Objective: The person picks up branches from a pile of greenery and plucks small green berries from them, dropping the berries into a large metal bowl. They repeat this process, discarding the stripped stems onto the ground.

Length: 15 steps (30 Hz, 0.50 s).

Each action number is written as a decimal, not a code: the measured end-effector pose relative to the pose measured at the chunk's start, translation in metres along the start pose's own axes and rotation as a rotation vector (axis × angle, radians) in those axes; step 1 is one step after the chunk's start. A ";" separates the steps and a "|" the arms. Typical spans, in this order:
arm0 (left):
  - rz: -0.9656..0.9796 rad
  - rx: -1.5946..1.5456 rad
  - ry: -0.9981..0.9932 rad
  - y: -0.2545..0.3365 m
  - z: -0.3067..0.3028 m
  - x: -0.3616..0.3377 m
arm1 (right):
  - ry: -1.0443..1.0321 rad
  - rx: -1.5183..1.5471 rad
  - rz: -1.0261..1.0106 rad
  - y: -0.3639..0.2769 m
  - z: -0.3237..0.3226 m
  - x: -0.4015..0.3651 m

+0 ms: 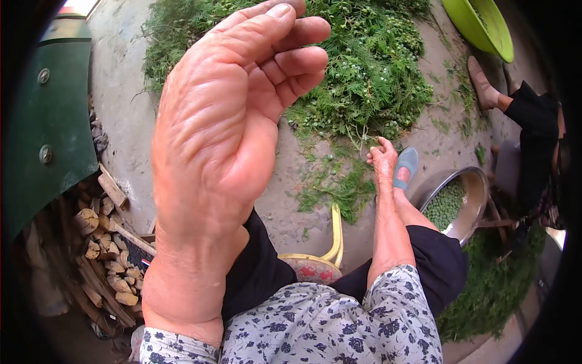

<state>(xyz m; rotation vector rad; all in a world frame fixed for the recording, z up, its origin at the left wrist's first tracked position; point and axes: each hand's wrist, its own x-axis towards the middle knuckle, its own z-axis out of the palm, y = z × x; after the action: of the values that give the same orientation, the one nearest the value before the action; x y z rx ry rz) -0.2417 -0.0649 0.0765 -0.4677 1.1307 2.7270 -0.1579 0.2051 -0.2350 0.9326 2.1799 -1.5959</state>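
My left hand point(224, 115) is raised close to the camera, palm side showing, its fingers curled loosely with gaps between them and nothing visible in them. Lower and to the right, my right hand point(383, 159) pinches a thin green sprig point(362, 141) near the edge of a big pile of green branches point(364, 79) with small round berries. A metal bowl point(479, 206) to the right of my right forearm holds many green berries point(445, 205). Loose green bits point(348, 188) lie on the floor in front of me.
A yellow-framed stool point(337, 233) is between my legs. Firewood point(115, 261) and a green panel point(45, 121) stand at left. Another person's legs point(527, 121) and a lime-green basin point(476, 30) are at right, with more greenery point(497, 291) below.
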 end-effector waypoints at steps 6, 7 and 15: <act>0.131 0.058 0.085 -0.013 0.004 0.000 | -0.030 0.061 -0.076 -0.018 0.032 0.006; 0.150 0.201 0.185 -0.013 0.025 -0.005 | -0.056 -0.036 -0.130 -0.026 0.040 0.011; -0.010 0.129 0.184 0.000 -0.006 0.007 | -0.022 -0.758 -0.480 -0.071 0.098 0.072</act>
<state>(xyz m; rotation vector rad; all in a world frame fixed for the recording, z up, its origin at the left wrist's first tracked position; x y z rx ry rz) -0.2469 -0.0692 0.0705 -0.7153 1.3334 2.6252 -0.2718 0.1254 -0.2576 0.1693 2.7863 -0.7500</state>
